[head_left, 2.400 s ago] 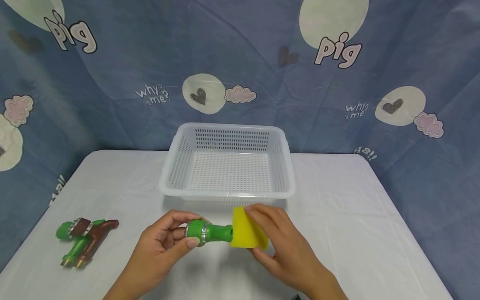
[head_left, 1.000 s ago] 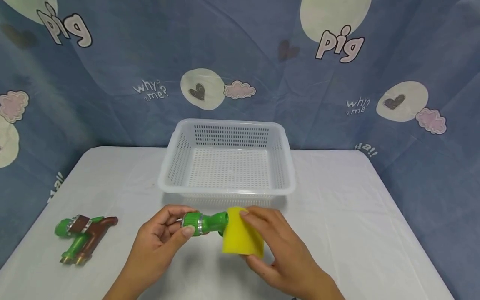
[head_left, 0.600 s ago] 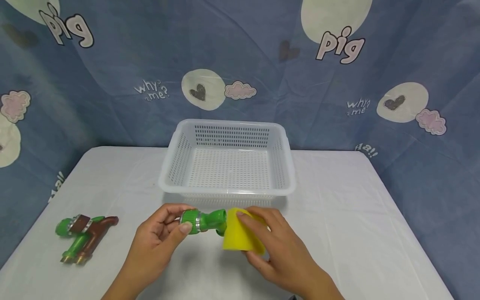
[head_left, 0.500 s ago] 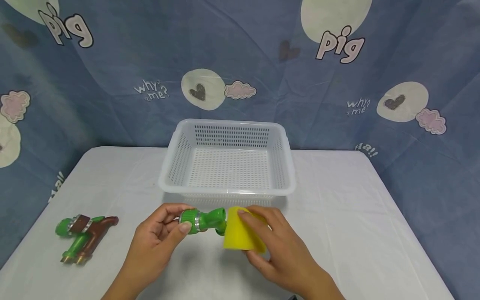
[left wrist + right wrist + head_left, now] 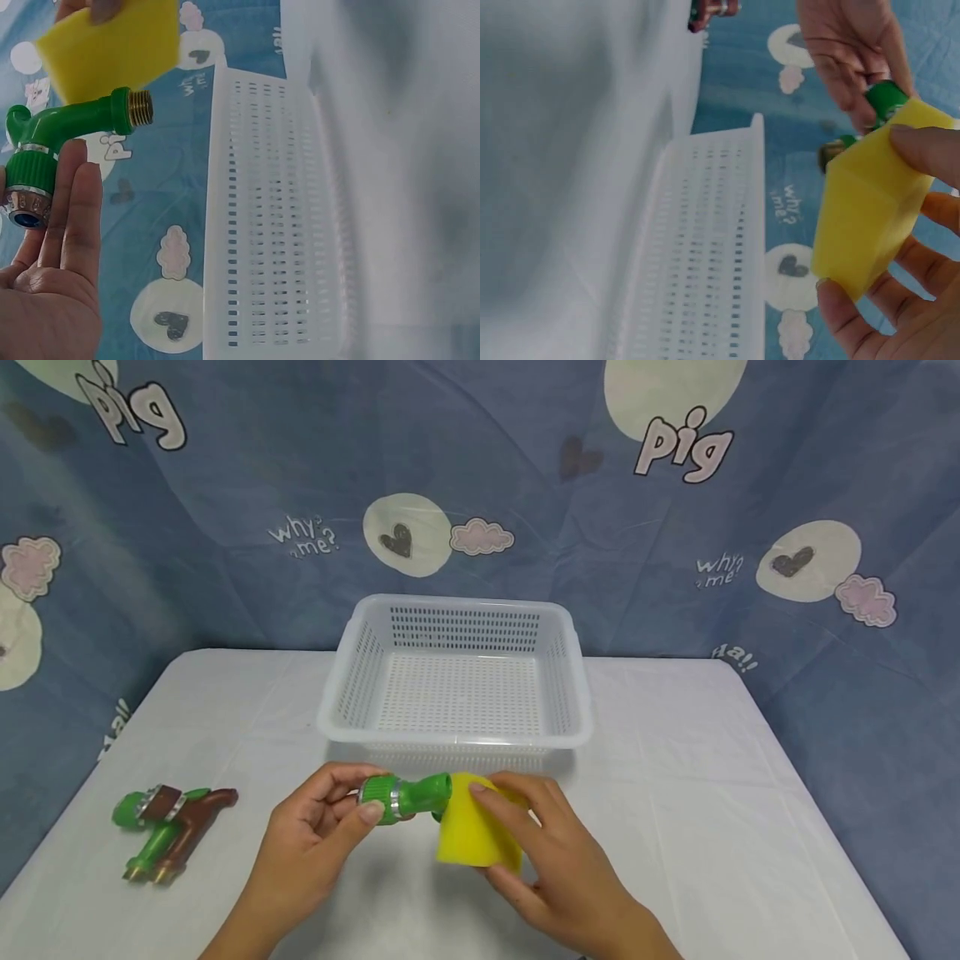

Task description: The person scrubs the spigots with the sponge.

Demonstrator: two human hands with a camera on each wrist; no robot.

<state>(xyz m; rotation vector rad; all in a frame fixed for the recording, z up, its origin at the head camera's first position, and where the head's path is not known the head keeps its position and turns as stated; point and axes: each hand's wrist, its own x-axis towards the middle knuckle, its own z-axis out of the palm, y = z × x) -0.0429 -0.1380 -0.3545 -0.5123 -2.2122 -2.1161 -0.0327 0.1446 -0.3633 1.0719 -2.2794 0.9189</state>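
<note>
My left hand (image 5: 307, 852) pinches a green water tap (image 5: 423, 794) by its ribbed end between thumb and fingers, above the table. A brass threaded end (image 5: 141, 108) of the tap shows in the left wrist view. My right hand (image 5: 573, 868) grips a yellow sponge (image 5: 474, 828), bent, against the tap's side. From the right wrist, the sponge (image 5: 866, 202) hides much of the tap. On the table at the left lie a brown tap (image 5: 197, 831) and another green tap (image 5: 155, 847), one across the other.
Behind the hands stands a white perforated plastic basket (image 5: 454, 740). A white cloth covers the table (image 5: 697, 793). A blue printed curtain (image 5: 525, 460) hangs along the back and sides.
The tap has turned and shifted slightly left and up in my left hand. The sponge has moved left along with it and bends more. The taps on the table stay put.
</note>
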